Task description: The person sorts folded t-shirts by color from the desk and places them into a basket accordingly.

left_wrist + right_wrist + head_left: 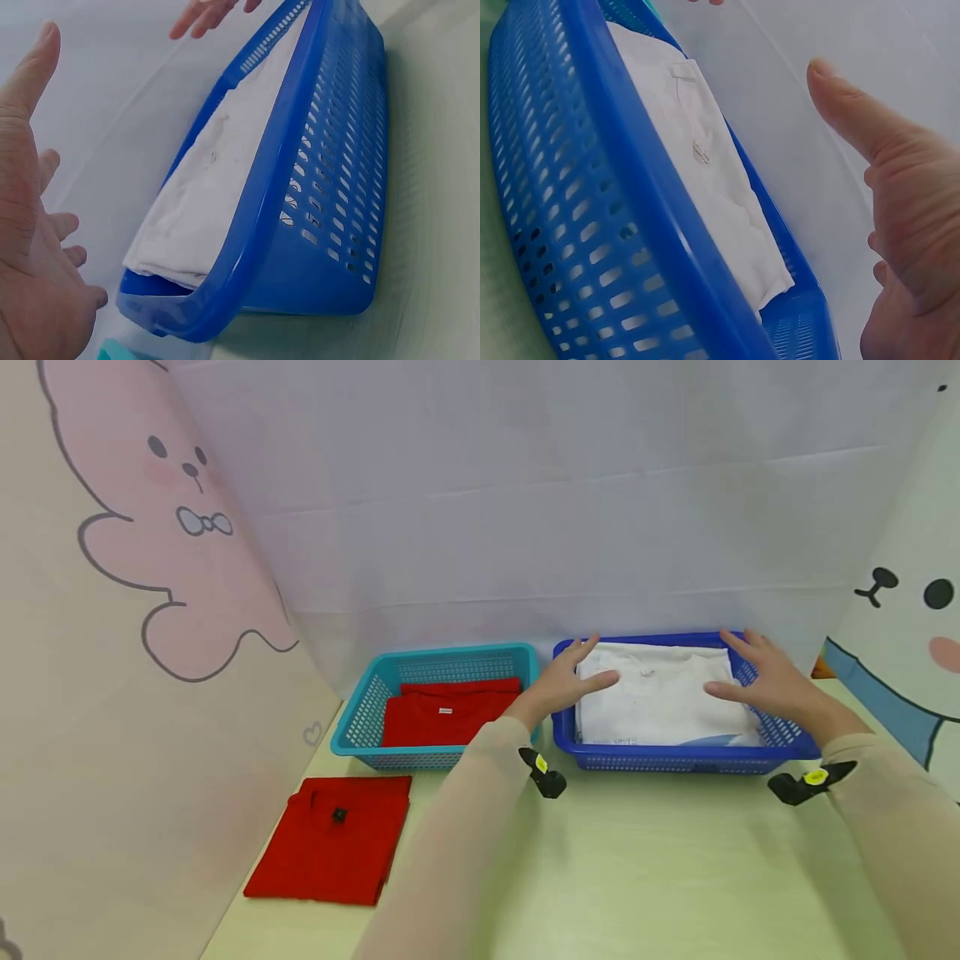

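A folded white shirt (pixel 660 697) lies inside the blue basket (pixel 675 750), with a small label near its neckline. Over the basket's left side hovers my left hand (pixel 562 683), fingers spread and holding nothing. My right hand (pixel 776 685) is above the right side, its thumb apart from the fingers and nothing in its grasp. In the left wrist view, a gap shows between the left hand (pixel 41 225) and the basket rim. The right wrist view likewise has the right hand (pixel 919 202) apart from the white shirt (pixel 697 157).
Left of the blue basket stands a teal basket (pixel 360 750) holding folded red shirts (pixel 450 717). Another folded red shirt (pixel 337 843) lies on the pale green table (pixel 660 868) at front left. A white curtain (pixel 525 510) hangs behind the baskets.
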`<state>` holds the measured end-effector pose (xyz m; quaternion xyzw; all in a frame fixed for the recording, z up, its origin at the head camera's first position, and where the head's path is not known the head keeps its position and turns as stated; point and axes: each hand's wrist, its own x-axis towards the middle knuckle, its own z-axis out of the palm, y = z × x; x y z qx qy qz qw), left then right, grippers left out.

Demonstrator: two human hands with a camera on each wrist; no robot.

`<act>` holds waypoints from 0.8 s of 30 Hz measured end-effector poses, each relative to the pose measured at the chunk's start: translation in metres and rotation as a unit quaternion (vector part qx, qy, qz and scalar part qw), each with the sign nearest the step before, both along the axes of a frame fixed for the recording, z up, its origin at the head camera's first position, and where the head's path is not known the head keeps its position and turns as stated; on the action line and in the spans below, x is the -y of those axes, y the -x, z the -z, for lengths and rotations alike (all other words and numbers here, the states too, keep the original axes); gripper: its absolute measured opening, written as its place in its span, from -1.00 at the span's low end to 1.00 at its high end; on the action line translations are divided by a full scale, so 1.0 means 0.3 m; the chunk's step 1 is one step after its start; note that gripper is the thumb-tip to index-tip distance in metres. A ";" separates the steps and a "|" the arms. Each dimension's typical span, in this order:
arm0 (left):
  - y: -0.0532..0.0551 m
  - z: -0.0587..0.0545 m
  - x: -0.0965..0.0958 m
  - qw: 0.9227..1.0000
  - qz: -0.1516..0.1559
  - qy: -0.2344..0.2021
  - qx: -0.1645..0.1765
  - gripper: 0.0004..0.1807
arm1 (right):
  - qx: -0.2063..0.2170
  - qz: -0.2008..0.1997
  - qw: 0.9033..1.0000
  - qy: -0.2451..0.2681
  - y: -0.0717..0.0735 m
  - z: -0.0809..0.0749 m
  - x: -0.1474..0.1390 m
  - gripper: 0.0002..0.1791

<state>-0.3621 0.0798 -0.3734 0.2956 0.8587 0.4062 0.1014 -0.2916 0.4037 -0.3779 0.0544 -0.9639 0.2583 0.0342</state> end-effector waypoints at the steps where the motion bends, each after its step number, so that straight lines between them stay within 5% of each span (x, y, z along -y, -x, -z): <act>1: -0.008 -0.006 0.006 1.000 0.007 0.006 -0.009 -0.11 | -0.003 -0.001 1.000 -0.004 -0.006 0.001 0.001 0.14; 6: -0.049 -0.028 0.052 0.996 0.017 0.071 -0.058 -0.03 | -0.011 -0.014 1.000 -0.023 -0.042 0.003 0.007 0.17; 13: -0.121 -0.035 0.173 0.973 0.006 0.179 -0.146 0.04 | -0.030 -0.031 0.997 -0.056 -0.101 -0.001 0.024 0.18; 19: -0.182 -0.002 0.307 0.960 0.007 0.211 -0.185 0.07 | -0.052 -0.042 0.997 -0.042 -0.158 0.003 0.059 0.17; 24: -0.251 0.033 0.429 0.957 0.006 0.198 -0.212 0.10 | -0.068 -0.075 0.995 -0.013 -0.210 0.013 0.117 0.15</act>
